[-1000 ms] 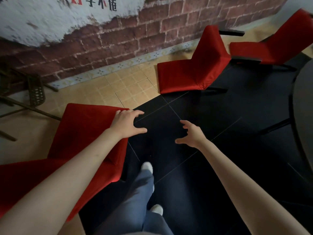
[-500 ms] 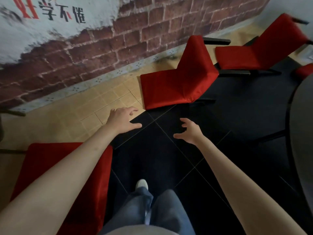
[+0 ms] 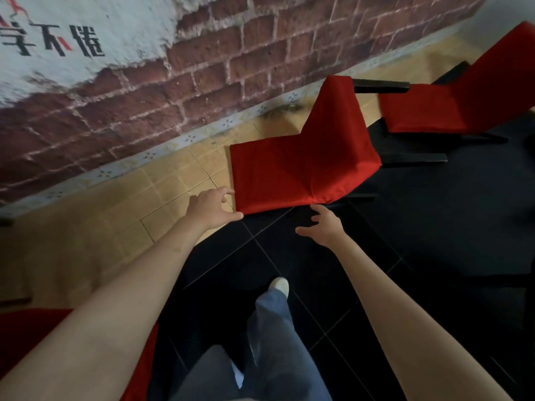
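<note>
A red upholstered chair [image 3: 292, 169] with a dark frame stands ahead, its back panel nearest me. My left hand [image 3: 210, 208] reaches toward the chair back's left corner, fingers loosely curled and thumb out, holding nothing. Just below the chair's lower right corner, my right hand [image 3: 322, 225] has its fingers spread and relaxed, empty. Neither hand clearly touches the fabric.
A second red chair [image 3: 451, 108] stands at the far right. Part of a third red chair [image 3: 26, 340] shows at the lower left under my left arm. A brick wall [image 3: 202, 76] runs behind. Floor is tan tile by the wall, black tile under my legs [image 3: 269, 342].
I have walked forward: the near red chair slid off to the lower left, and the middle chair came close. Both hands, still empty, now sit at its near edge.
</note>
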Action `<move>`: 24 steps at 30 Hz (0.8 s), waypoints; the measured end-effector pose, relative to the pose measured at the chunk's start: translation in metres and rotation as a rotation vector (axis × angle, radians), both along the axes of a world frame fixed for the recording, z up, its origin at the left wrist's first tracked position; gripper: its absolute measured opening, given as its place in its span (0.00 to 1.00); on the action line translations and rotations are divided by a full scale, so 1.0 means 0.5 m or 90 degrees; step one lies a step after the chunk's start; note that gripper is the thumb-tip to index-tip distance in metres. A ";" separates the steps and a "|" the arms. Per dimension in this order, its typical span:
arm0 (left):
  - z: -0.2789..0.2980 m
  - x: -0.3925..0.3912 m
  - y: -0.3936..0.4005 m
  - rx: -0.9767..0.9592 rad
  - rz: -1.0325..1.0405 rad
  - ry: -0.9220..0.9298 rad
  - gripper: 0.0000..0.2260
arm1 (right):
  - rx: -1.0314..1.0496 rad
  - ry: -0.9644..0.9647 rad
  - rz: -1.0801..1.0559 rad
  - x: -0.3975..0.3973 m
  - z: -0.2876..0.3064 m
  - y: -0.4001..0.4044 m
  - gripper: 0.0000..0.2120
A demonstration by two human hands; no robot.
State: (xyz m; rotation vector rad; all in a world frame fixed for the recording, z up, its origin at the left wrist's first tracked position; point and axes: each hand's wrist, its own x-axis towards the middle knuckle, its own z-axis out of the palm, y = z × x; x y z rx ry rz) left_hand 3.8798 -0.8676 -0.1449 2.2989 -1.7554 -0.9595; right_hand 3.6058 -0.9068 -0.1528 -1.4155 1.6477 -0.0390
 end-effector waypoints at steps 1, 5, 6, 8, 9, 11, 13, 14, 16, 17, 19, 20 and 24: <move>-0.009 -0.002 -0.029 0.013 0.008 -0.004 0.30 | 0.009 -0.003 -0.003 0.000 -0.008 -0.037 0.42; -0.049 -0.002 -0.142 0.037 0.041 -0.008 0.31 | 0.031 -0.012 -0.023 0.008 -0.045 -0.182 0.41; -0.059 -0.001 -0.167 0.040 0.045 -0.007 0.31 | 0.039 -0.016 -0.028 0.013 -0.055 -0.212 0.41; -0.079 0.005 -0.214 0.045 0.052 0.001 0.31 | 0.055 -0.017 -0.027 0.024 -0.080 -0.263 0.41; -0.090 0.009 -0.236 0.048 0.056 0.010 0.31 | 0.062 -0.015 -0.023 0.029 -0.093 -0.284 0.41; -0.116 0.023 -0.284 0.056 0.061 0.021 0.31 | 0.072 -0.010 -0.020 0.044 -0.122 -0.327 0.42; -0.146 0.038 -0.332 0.067 0.057 0.017 0.31 | 0.077 -0.009 -0.021 0.060 -0.156 -0.368 0.42; -0.164 0.045 -0.356 0.077 0.055 0.018 0.31 | 0.081 -0.007 -0.026 0.066 -0.174 -0.387 0.42; -0.206 0.058 -0.398 0.094 0.058 0.033 0.31 | 0.092 -0.006 -0.042 0.082 -0.214 -0.423 0.42; -0.231 0.065 -0.418 0.098 0.063 0.041 0.31 | 0.096 -0.007 -0.047 0.091 -0.237 -0.442 0.42; -0.285 0.075 -0.452 0.114 0.066 0.054 0.32 | 0.104 -0.011 -0.057 0.108 -0.288 -0.477 0.42; -0.314 0.077 -0.469 0.119 0.064 0.057 0.32 | 0.106 -0.015 -0.066 0.116 -0.316 -0.494 0.41; -0.443 0.070 -0.518 0.139 0.078 0.085 0.33 | 0.116 -0.015 -0.076 0.134 -0.451 -0.541 0.41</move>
